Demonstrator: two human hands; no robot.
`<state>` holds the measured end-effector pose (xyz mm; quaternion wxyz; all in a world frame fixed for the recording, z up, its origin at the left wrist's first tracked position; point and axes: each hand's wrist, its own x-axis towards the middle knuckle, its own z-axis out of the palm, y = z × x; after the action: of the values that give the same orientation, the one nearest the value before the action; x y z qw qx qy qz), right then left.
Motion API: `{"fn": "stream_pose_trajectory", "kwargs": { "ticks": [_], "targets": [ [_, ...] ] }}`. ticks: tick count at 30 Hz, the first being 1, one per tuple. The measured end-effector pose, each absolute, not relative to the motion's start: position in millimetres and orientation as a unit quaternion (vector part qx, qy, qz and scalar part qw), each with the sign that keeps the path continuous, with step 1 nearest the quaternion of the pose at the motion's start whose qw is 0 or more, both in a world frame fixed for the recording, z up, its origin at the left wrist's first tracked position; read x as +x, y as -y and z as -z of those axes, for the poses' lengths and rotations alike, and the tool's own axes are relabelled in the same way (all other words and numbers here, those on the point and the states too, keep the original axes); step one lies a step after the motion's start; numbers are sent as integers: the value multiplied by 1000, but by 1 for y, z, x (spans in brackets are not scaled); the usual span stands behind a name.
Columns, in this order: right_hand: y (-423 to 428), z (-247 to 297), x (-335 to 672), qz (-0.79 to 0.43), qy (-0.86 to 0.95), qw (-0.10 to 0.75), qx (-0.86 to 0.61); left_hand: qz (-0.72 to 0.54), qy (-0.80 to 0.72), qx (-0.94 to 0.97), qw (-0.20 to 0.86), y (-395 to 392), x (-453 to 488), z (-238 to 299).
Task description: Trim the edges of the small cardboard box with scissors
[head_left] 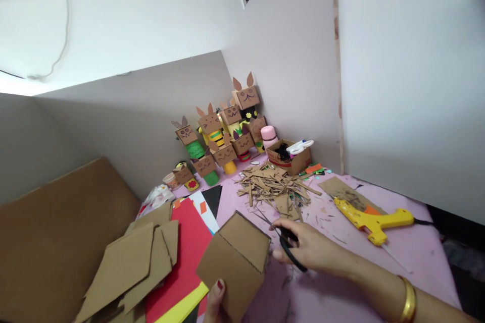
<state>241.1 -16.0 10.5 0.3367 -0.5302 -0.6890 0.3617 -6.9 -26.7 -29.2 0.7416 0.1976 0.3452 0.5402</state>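
Note:
My left hand [216, 304] grips the near edge of a brown cardboard piece [235, 262], thumb on top, at the bottom centre. A pencil line crosses the piece. My right hand [308, 247] is closed on black-handled scissors [282, 238], fingers through the loops. The blades point left and meet the cardboard's right edge. A gold bangle sits on my right wrist.
A pile of cardboard offcuts [275, 186] lies behind the scissors. A yellow glue gun [373, 219] rests at right on the pink table [417, 252]. Cardboard animal figures [223, 136] and a small box [291, 159] stand in the corner. Cardboard sheets [132, 262] and coloured paper [187, 257] lie at left.

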Motion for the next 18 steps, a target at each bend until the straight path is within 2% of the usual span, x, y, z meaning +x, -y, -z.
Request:
{"fn": "stream_pose_trajectory", "kwargs": {
  "ticks": [7,18],
  "targets": [
    [20,-12,240,-367,722,321,-490,-564,-299,181,749,25,-9,25],
    [18,-4,241,-337,747,309,-483,-572,-387,183,700,26,-10,34]
  ]
}}
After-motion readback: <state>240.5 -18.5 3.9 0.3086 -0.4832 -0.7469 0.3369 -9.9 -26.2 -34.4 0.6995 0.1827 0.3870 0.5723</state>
